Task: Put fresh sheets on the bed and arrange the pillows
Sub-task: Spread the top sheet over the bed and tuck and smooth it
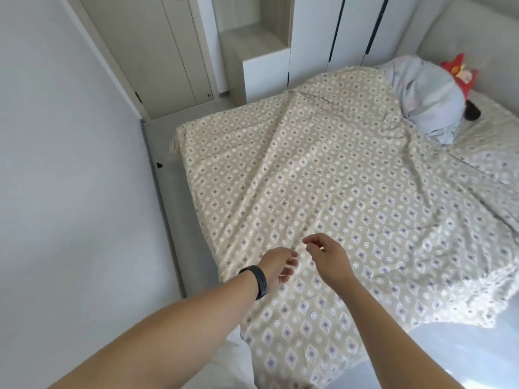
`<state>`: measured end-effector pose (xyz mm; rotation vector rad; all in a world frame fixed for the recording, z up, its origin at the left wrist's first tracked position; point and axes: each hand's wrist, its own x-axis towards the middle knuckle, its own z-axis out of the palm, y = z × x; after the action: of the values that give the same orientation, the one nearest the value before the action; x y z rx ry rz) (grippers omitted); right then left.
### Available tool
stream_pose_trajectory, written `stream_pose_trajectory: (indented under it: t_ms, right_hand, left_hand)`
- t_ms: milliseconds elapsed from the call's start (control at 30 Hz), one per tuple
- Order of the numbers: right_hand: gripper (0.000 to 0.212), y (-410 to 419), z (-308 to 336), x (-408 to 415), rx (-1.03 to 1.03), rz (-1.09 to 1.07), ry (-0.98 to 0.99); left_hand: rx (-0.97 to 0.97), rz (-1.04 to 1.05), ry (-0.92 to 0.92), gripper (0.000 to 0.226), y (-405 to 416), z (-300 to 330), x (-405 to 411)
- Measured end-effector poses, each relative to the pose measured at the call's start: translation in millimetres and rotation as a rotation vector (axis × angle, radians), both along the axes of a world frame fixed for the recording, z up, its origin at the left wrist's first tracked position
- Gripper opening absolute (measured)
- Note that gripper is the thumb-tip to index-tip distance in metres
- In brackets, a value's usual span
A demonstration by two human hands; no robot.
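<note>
A beige sheet [323, 169] with a diamond and circle pattern lies spread over the bed, wrinkled, one corner hanging off the near edge. My left hand [279, 266], with a dark band on the wrist, hovers over the near part of the sheet with loosely curled fingers holding nothing. My right hand [325, 254] is just beside it, fingers also loosely curled and empty. A pale blue pillow [427, 99] lies bunched at the bed's far right by the headboard.
A red plush toy [457, 70] and a dark object [471, 111] sit behind the pillow. White wardrobes [331, 32] and a door [157, 51] stand beyond the bed. A wall [70, 164] runs close along the bed's left side. Grey floor [449, 355] shows at the lower right.
</note>
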<state>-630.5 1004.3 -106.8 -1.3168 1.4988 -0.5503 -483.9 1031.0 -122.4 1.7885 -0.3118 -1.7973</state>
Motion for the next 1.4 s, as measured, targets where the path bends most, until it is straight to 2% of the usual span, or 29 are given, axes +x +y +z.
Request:
stream_pose_trajectory:
  t_ms: [100, 200, 333, 500, 667, 800, 867, 933, 1067, 1167, 1300, 1400]
  right_hand:
    - [0.020, -34.7, -6.3, 20.5, 0.024, -0.132, 0.077]
    - [0.020, -60.9, -1.9, 53.5, 0.066, -0.302, 0.117]
    - [0.020, -92.1, 13.8, 108.4, 0.068, -0.315, 0.099]
    - [0.019, -122.3, 15.5, 161.2, 0.052, -0.306, 0.102]
    - [0.020, -127.7, 9.1, 198.1, 0.066, -0.269, 0.104]
    - [0.019, -144.1, 3.2, 230.4, 0.074, -0.243, 0.054]
    - [0.020, -153.8, 2.6, 259.4, 0.096, -0.224, 0.044]
    - [0.020, -170.0, 4.7, 288.2, 0.074, -0.199, 0.033]
    - [0.019, -229.7, 4.7, 340.2, 0.060, -0.202, 0.028]
    - [0.019, -280.3, 3.8, 369.0, 0.028, -0.326, 0.067]
    - [0.019, -327.3, 6.4, 429.5, 0.068, -0.539, 0.077]
    - [0.017, -352.0, 10.0, 481.7, 0.123, -0.503, 0.042]
  left_hand:
    - [0.076, -0.173, 0.001, 0.019, -51.7, -27.7, 28.6]
    - [0.124, -0.363, -0.026, 0.015, -103.3, -25.7, 67.6]
    - [0.028, -0.538, -0.050, 0.015, -166.9, -3.9, 113.0]
    - [-0.056, -0.504, -0.052, 0.018, -212.7, 4.9, 166.9]
    - [0.019, -0.534, -0.054, 0.020, -203.1, -0.4, 214.5]
    - [0.066, -0.502, -0.142, 0.020, -189.0, -15.1, 255.5]
    - [0.124, -0.550, -0.145, 0.017, -186.4, -17.3, 281.4]
    - [0.098, -0.653, -0.117, 0.020, -203.1, -18.5, 303.3]
    - [-0.011, -0.604, -0.080, 0.015, -286.9, -22.7, 343.3]
    - [-0.069, -0.574, -0.021, 0.011, -348.9, -30.0, 367.3]
    - [0.005, -0.666, -0.009, 0.016, -406.8, -19.6, 427.9]
    - [0.045, -0.764, 0.027, 0.019, -444.0, -15.7, 474.4]
